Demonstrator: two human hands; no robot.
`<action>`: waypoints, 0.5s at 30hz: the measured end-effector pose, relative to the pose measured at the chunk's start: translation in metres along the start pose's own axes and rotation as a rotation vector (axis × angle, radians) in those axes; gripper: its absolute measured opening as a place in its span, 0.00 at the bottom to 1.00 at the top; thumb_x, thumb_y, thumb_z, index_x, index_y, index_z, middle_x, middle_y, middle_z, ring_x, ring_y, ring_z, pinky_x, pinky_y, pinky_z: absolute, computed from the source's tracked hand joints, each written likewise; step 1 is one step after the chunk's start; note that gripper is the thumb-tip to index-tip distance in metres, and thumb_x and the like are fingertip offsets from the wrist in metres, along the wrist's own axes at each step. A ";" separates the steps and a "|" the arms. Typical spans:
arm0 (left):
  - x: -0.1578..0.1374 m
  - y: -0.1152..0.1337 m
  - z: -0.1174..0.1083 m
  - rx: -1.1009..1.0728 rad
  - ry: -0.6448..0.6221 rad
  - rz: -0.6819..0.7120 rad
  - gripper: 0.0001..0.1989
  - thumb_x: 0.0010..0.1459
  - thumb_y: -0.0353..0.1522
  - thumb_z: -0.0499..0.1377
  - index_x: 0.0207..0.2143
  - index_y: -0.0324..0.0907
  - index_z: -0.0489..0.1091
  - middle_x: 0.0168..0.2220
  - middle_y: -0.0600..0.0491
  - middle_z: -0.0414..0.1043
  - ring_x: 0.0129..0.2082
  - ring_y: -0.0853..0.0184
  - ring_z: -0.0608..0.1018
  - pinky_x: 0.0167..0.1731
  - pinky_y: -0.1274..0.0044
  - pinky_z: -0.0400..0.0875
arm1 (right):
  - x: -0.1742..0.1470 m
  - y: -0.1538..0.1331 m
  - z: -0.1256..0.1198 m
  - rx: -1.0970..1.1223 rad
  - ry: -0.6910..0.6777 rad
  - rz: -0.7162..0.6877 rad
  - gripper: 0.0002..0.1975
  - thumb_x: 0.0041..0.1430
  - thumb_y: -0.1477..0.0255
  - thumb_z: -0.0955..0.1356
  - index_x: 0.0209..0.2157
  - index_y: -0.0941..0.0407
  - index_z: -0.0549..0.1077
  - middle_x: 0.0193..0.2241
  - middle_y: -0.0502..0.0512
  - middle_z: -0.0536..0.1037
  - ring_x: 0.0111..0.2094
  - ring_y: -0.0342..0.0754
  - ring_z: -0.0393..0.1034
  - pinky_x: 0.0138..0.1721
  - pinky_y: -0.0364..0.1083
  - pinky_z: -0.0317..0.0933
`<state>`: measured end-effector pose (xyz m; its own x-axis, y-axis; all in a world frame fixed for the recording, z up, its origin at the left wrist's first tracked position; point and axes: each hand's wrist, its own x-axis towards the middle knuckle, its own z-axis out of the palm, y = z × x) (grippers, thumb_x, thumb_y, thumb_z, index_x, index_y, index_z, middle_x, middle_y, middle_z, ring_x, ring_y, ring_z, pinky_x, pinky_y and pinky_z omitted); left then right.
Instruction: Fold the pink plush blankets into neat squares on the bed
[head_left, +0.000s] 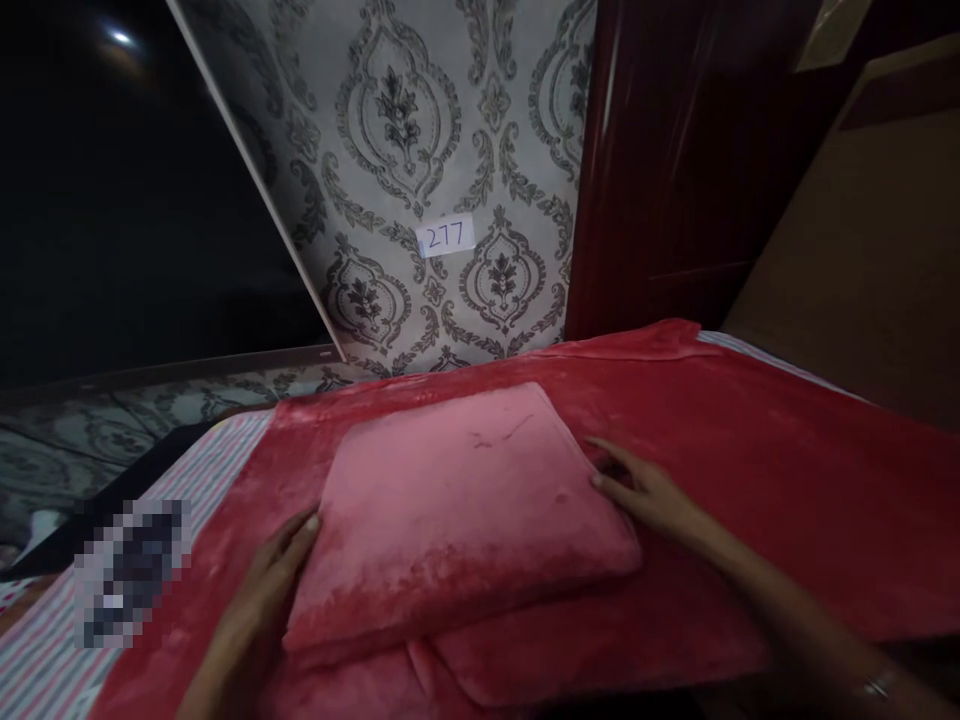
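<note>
A folded pink blanket (465, 490) forms a thick, soft rectangle in the middle of the head view, with a few dark creases across its top. Its near edge is deeper red. My left hand (289, 550) is at the left side of the blanket, thumb along the edge, the other fingers partly hidden. On the opposite side, my right hand (634, 485) has its thumb on the right edge and its fingers curled beside it. Under the folded blanket lies a larger red plush cover (750, 460), spread flat with loose folds near me.
A striped sheet (225, 460) shows beyond the red cover at the left. A large dark screen (135, 200) stands at the far left. Behind are patterned wallpaper (480, 120) bearing a paper label (446, 235), and a dark red wooden panel (660, 150). A blurred-out object (135, 575) lies at left.
</note>
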<state>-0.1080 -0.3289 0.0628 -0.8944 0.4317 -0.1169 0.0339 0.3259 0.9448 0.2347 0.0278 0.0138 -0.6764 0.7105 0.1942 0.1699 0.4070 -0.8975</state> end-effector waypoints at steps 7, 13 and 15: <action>0.072 0.047 0.022 -0.104 -0.236 -0.002 0.19 0.40 0.43 0.71 0.33 0.41 0.79 0.37 0.46 0.83 0.48 0.49 0.82 0.46 0.66 0.78 | 0.110 -0.025 0.014 0.127 0.106 -0.060 0.17 0.49 0.61 0.69 0.40 0.53 0.81 0.40 0.55 0.83 0.42 0.55 0.76 0.47 0.54 0.69; 0.115 0.060 0.038 -0.189 -0.231 -0.199 0.16 0.44 0.35 0.71 0.36 0.36 0.79 0.31 0.45 0.83 0.39 0.52 0.84 0.41 0.67 0.80 | 0.160 -0.021 0.033 0.013 0.088 0.023 0.12 0.47 0.62 0.69 0.18 0.55 0.72 0.20 0.50 0.75 0.26 0.46 0.68 0.32 0.44 0.65; 0.127 0.055 0.041 -0.216 -0.217 -0.195 0.16 0.44 0.35 0.71 0.36 0.36 0.79 0.31 0.45 0.83 0.39 0.52 0.84 0.40 0.68 0.80 | 0.170 -0.020 0.034 -0.039 0.077 0.068 0.19 0.48 0.60 0.69 0.13 0.54 0.63 0.12 0.46 0.64 0.19 0.42 0.58 0.23 0.42 0.56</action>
<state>-0.2018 -0.2217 0.0877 -0.7582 0.5554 -0.3415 -0.2434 0.2448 0.9385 0.0921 0.1210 0.0510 -0.6057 0.7786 0.1643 0.2426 0.3774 -0.8937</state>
